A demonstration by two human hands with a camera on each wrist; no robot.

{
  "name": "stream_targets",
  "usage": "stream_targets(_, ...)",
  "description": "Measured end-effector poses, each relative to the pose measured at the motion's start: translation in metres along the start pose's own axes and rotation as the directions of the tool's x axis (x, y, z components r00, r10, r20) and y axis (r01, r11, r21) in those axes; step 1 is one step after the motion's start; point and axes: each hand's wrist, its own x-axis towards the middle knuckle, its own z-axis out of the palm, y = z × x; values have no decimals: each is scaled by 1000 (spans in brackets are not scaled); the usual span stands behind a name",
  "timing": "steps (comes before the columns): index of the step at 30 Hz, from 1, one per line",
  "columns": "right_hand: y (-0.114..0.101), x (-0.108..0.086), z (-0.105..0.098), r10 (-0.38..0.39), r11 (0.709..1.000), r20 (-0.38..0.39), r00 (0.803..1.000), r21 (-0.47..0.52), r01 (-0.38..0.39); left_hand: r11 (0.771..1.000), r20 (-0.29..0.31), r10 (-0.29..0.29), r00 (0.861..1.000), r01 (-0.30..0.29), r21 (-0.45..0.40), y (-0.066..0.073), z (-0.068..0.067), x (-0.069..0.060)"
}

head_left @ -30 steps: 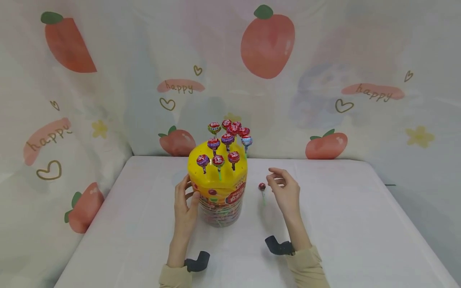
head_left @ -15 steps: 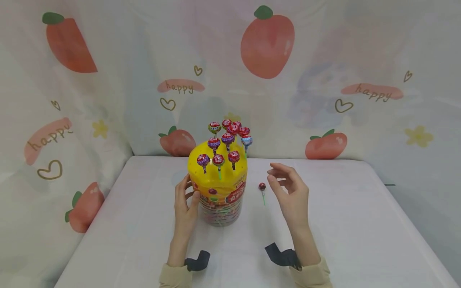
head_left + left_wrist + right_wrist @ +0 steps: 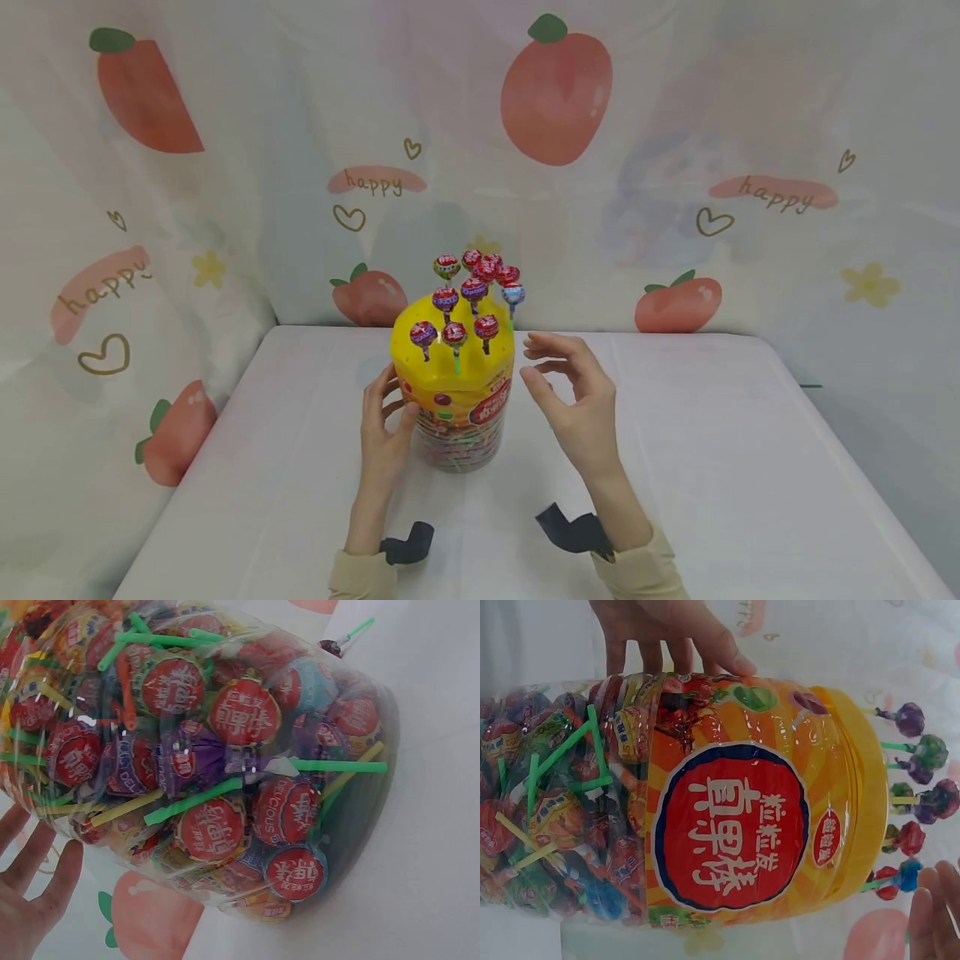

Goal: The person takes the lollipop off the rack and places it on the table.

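White cloth (image 3: 735, 467) underlies the jar (image 3: 457, 396); left hand (image 3: 386, 437), spread against its left, best presses lightly; right hand (image 3: 585, 408), to its right, gapes empty.

The head view looks forward and down at the jar (image 3: 453, 407) from above its near side, far enough back to take in the counter (image 3: 735, 467) around it. The left wrist view, close and sideways, faces the jar's lower body from its near left; the right wrist view, also sideways, faces its label (image 3: 731, 825) and lid (image 3: 866, 799) from its near right. Both include the left hand (image 3: 34, 896).
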Motion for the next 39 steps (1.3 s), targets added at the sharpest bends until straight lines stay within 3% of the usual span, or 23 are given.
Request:
stream_targets(5, -3, 5, 5, -22, 1000, 21, 1000, -21, 22, 1000, 14, -9, 1000, 10, -26, 2, -2, 1)
stream_targets(8, -4, 9, 7, -33, 999, 31, 999, -33, 34, 999, 24, -12, 1000, 13, -33, -11, -1, 1)
stream_targets(20, -6, 26, 16, -59, 998, 93, 994, 2, 59, 999, 39, 0, 999, 1, -32, -9, -3, 0)
stream_targets(31, -6, 31, 23, -15, 1000, 91, 996, -12, 16, 995, 36, -49, 998, 52, -85, -10, 0, 1)
stream_targets(39, -4, 30, 27, 6, 1000, 86, 996, 12, -7, 998, 22, -48, 999, 49, -45, -10, -1, 0)
